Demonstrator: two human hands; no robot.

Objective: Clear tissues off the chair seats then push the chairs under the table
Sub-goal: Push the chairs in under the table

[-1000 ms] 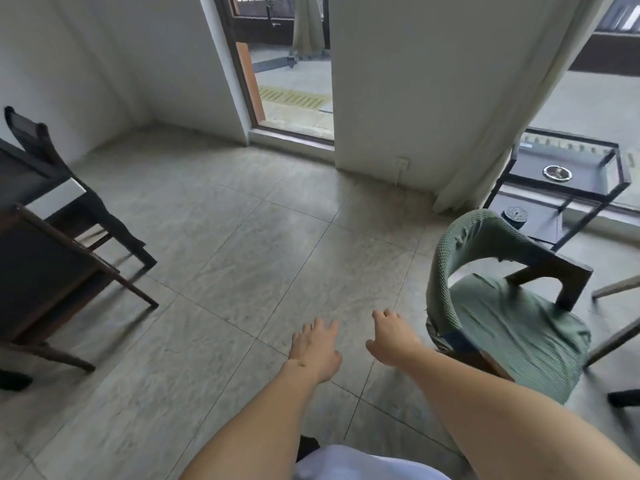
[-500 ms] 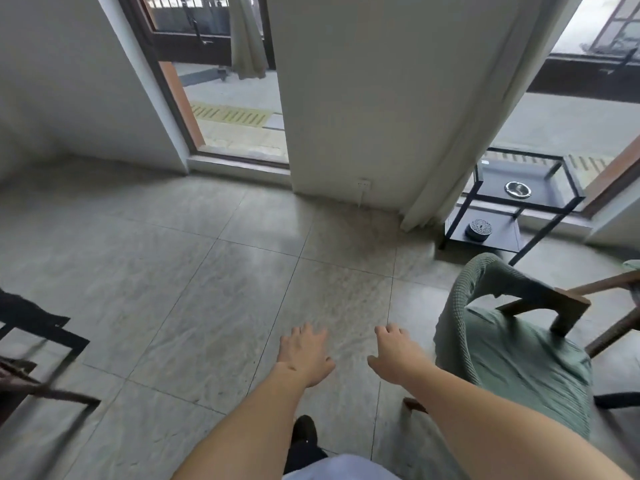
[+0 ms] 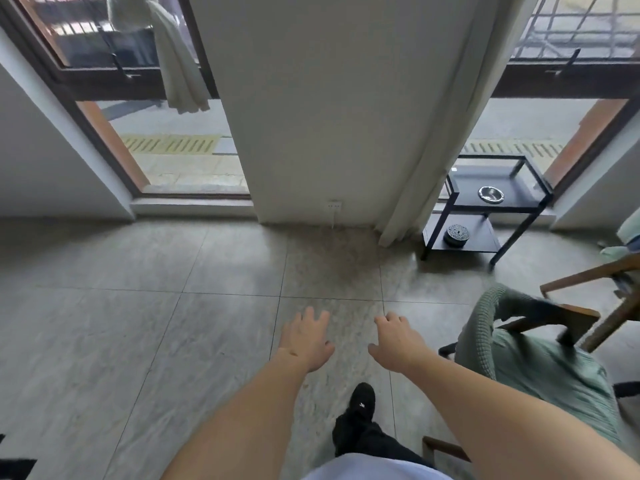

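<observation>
**Both hands free, green chair to the right: handling notes before the push**

Head view. The left hand point(image 3: 306, 341) and the right hand point(image 3: 398, 342) are stretched forward over the tiled floor point(image 3: 138, 323), fingers loosely spread; neither grasps anything. The green chair point(image 3: 540, 368) stands at the person's right, just beside the right forearm, its curved, knitted-looking backrest point(image 3: 485, 327) nearest the hands and its seat point(image 3: 561, 382) covered in green fabric. No tissue can be made out on the visible part of the seat, though its far side runs out of view. The table is not identifiable in this view; a wooden frame point(image 3: 588, 282) at the right edge may belong to other furniture.

Handling, as judged: the chair has a dark wooden frame beneath soft upholstery, so it is probably moderately heavy and rigid overall, while the padded surfaces yield under the fingers. The top of the curved backrest offers the firmest hold, since the fabric may slip over the frame if gripped loosely. On smooth tile the legs should slide rather than catch. Any tissue would be light and limp, best pinched. A black side stand point(image 3: 491, 206) holding a metal dish point(image 3: 490, 194) sits well beyond the chair, by the curtain point(image 3: 426, 161).
</observation>
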